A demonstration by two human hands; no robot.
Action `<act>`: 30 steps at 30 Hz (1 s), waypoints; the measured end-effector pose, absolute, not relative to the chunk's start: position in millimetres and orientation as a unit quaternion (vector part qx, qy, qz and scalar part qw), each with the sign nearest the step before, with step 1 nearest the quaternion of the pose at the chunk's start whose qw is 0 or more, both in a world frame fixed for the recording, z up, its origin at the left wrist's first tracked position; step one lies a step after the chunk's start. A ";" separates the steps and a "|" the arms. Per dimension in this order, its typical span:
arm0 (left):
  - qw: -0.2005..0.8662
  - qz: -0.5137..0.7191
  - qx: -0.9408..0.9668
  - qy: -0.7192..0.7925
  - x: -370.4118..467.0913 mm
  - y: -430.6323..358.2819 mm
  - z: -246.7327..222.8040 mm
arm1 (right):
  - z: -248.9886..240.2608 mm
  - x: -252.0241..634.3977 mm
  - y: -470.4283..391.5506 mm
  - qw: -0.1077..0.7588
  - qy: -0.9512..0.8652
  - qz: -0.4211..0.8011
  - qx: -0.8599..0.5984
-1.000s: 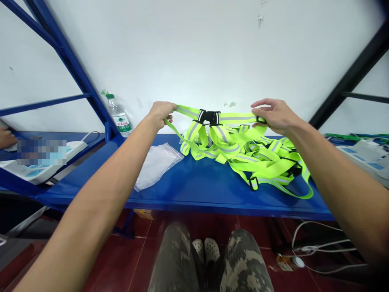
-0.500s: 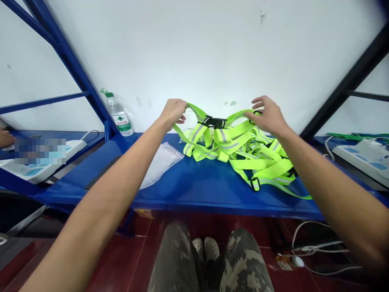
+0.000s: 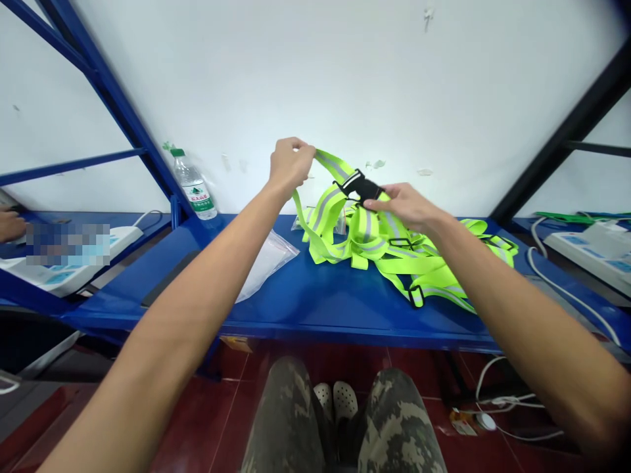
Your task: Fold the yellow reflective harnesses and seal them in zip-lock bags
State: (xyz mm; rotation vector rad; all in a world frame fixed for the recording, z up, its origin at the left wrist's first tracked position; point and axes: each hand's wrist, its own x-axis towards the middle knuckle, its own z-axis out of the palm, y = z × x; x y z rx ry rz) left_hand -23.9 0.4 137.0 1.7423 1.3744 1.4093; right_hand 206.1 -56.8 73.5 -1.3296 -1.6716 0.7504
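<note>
A tangle of neon yellow-green reflective straps (image 3: 424, 263) with grey stripes and black sliders lies on the blue table (image 3: 315, 309). My left hand (image 3: 292, 164) pinches one strap and holds it raised above the table. From there the strap slants down to a black side-release buckle (image 3: 362, 187). My right hand (image 3: 407, 205) is closed on the buckle's right end, thumb in front, where the webbing joins it. Below my left forearm lies a clear plastic zip bag (image 3: 269, 263), partly hidden by the arm.
A water bottle (image 3: 194, 187) with a green cap leans against the white wall at the left. White power strips (image 3: 594, 253) sit on both sides, with a white cable at right. Blue frame bars (image 3: 116, 108) rise at the left. Another person's hand (image 3: 10, 225) shows at the far left.
My right hand has let go of the strap at right and moved left and down onto the buckle. My left hand has risen slightly, so the buckle now tilts.
</note>
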 end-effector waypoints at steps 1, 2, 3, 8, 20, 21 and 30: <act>0.261 0.521 0.634 0.509 -28.7 4.2 134.9 | 79.5 213.2 -54.3 0.469 -0.639 0.337 -0.508; 0.273 0.520 0.628 0.510 -32.5 7.7 131.9 | 85.7 218.4 -52.5 0.506 -0.612 0.370 -0.482; 0.284 0.516 0.625 0.512 -34.7 10.3 128.5 | 91.9 221.3 -51.5 0.532 -0.589 0.398 -0.460; 0.287 0.482 0.695 0.450 -23.8 -7.0 123.6 | 112.5 211.8 -45.7 0.561 -0.554 0.429 -0.440; 0.450 0.413 0.745 0.267 1.9 -30.2 134.4 | 127.8 203.5 -61.5 0.473 -0.684 0.220 -0.511; 0.444 0.421 0.743 0.270 2.7 -28.0 135.4 | 127.1 205.1 -63.5 0.444 -0.704 0.183 -0.523; 0.381 0.474 0.695 0.383 -8.9 -22.8 150.4 | 123.7 233.5 -58.5 0.388 -0.656 -0.008 -0.647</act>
